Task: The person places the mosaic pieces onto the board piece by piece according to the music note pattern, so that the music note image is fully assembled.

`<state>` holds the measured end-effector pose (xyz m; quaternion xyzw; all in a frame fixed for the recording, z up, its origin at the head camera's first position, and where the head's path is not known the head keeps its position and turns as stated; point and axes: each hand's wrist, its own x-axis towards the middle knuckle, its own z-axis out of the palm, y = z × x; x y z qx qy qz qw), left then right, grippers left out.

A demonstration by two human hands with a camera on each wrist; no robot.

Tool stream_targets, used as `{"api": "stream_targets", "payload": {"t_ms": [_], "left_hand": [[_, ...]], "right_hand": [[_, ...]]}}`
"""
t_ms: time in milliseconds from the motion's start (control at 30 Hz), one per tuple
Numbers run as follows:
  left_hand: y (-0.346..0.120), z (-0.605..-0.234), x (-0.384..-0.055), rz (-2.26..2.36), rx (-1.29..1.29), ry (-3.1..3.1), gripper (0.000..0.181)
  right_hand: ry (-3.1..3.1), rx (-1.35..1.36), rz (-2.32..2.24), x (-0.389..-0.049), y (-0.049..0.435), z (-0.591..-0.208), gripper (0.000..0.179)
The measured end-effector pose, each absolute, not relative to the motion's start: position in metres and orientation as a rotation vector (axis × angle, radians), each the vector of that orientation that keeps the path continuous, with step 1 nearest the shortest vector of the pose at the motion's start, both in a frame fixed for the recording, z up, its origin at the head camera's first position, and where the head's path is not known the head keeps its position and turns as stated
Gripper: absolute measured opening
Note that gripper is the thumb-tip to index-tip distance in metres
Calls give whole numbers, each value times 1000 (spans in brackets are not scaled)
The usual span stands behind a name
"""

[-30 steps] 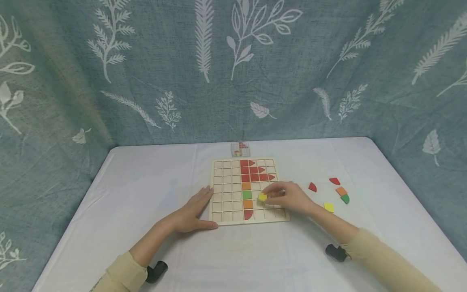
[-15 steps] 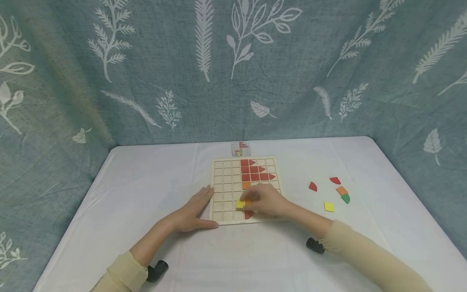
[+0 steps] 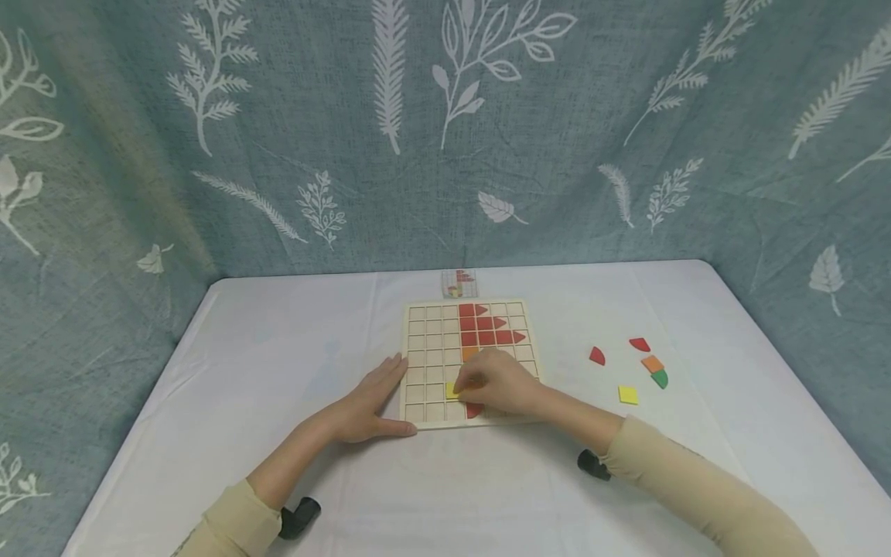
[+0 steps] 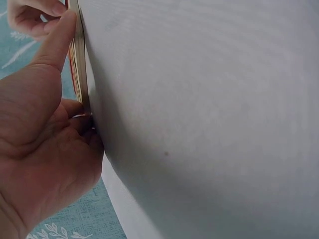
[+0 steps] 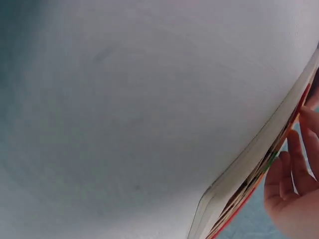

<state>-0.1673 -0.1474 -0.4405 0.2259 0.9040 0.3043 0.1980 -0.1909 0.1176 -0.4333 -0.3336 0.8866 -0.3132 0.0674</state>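
A pale wooden grid board (image 3: 425, 353) lies on the white table. Red squares and triangles (image 3: 485, 338) fill part of its upper rows, with an orange square (image 3: 469, 354) below them. My left hand (image 3: 365, 406) rests against the board's left side, fingers straight, thumb at the front corner. Over the lower middle of the board, my right hand (image 3: 501, 381) has its curled fingertips at the right edge of a yellow square tile (image 3: 451, 391), which sits at a cell left of the coloured column. That hand covers most of the column's lower tiles; part of a red quarter-round piece (image 3: 474, 410) shows below.
Loose tiles lie right of the board: two red quarter-rounds (image 3: 597, 356), an orange square (image 3: 652, 363), a green quarter-round (image 3: 660, 379) and a yellow square (image 3: 628, 395). A small pattern card (image 3: 459, 284) is behind the board. A leaf-patterned curtain (image 3: 431, 216) hangs behind the table.
My right hand has carried the yellow square tile leftward across the board and lowered it at a cell left of the orange one. The left hand has stayed in place.
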Motion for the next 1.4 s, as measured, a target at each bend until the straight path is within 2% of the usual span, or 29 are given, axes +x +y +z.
{"api": "stream_targets", "payload": {"t_ms": [233,533,1100,1400], "left_hand": [[-147,-439,-166,854,632,2527,107],[-148,-440,-166,842,624,2542,108],[-148,-439,-167,852,635,2536,108],[-148,-438,-167,855,646,2531,108]], "right_hand": [[2584,-722,-1133,-191,134,-430,11],[2601,-440,-1212,-179,186,-427,19],[2799,-253,-1126,-147,289,-430,24],[2921,-223,-997,-132,324,-430,27]]}}
